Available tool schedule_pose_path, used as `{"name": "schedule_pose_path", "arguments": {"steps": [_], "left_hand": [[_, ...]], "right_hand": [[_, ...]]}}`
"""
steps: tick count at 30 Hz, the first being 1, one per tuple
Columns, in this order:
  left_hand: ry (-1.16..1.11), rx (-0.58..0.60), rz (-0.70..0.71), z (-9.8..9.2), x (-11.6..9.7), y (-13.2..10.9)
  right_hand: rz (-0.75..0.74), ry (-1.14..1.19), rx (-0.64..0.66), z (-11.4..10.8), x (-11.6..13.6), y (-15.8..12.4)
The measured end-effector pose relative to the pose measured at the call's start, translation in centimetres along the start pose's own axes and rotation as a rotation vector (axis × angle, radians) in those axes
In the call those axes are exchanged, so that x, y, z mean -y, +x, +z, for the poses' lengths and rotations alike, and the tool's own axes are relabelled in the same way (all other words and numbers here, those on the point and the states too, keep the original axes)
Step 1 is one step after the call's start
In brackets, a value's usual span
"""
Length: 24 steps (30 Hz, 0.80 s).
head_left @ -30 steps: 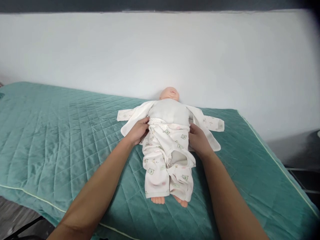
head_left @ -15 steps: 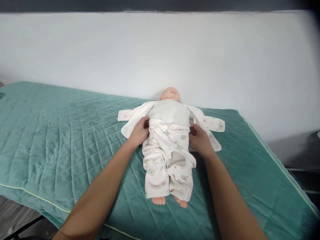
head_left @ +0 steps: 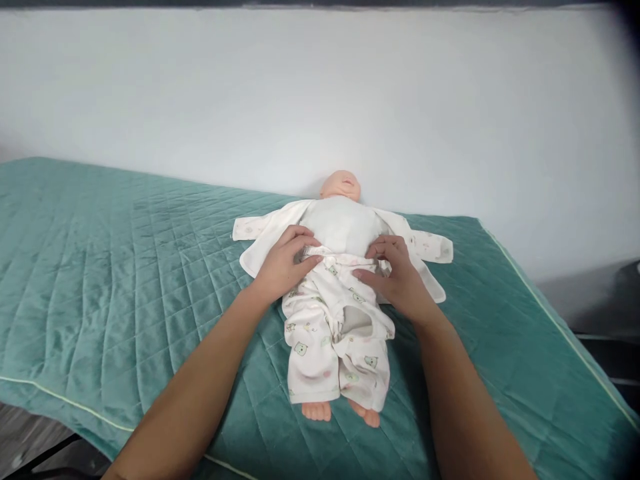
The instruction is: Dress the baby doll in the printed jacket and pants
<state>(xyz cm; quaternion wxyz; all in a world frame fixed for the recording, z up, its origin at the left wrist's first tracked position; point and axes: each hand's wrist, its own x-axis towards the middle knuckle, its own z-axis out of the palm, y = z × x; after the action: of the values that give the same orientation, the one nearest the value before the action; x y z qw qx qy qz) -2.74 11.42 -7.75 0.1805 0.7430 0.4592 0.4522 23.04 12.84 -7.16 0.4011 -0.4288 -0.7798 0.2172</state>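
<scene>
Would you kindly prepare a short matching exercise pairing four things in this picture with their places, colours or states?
Things:
1. Quilted cover
2. Jacket
3. Patterned trousers
4. Left hand

Descriptions:
A. Spread open, sleeves stretched out to both sides
B. At the waistband, thumb and fingers apart
C. Teal, lying beneath the baby doll
D. Around both legs, feet showing below the hems

Pairs: 1-C, 2-A, 3-D, 4-B
</scene>
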Motion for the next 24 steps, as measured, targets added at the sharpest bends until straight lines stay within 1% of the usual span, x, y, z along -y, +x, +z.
{"name": "schedule_pose_path", "arguments": {"steps": [5,6,8,11,13,15,17,19,21,24], "left_hand": [[0.334,0.008,0.099,1.0,-1.0,0.2],[0.378,0.005,0.117,1.1,-1.2,0.3],[0.389,0.019,0.133,1.3,-1.3,0.5],[0.318,0.062,0.081,1.2,-1.0,1.2],[0.284,0.078,0.001,0.9,-0.7,2.1],[0.255,0.064,-0.087,0.8,-0.3,3.2],[0.194,0.043,-0.145,0.8,0.2,4.3],[0.052,0.033,-0.194,0.9,0.9,5.4],[-0.160,0.043,-0.266,1.1,1.7,6.2],[-0.469,0.092,-0.421,1.2,3.0,7.1]], "right_hand": [[-0.022,-0.065,0.033,-0.1,0.0,0.2],[-0.031,-0.070,0.033,-0.1,0.0,0.3],[-0.041,-0.099,0.034,-0.1,0.1,0.6],[-0.070,-0.187,0.046,-0.2,0.4,0.9],[-0.086,-0.231,0.061,-0.2,0.7,1.2],[-0.101,-0.242,0.093,-0.2,1.1,1.7],[-0.131,-0.209,0.141,-0.2,1.4,2.4],[-0.113,-0.168,0.159,-0.2,1.6,3.4],[-0.001,-0.175,0.108,-0.1,1.5,4.7],[0.195,-0.195,0.000,0.3,0.4,6.9]]}}
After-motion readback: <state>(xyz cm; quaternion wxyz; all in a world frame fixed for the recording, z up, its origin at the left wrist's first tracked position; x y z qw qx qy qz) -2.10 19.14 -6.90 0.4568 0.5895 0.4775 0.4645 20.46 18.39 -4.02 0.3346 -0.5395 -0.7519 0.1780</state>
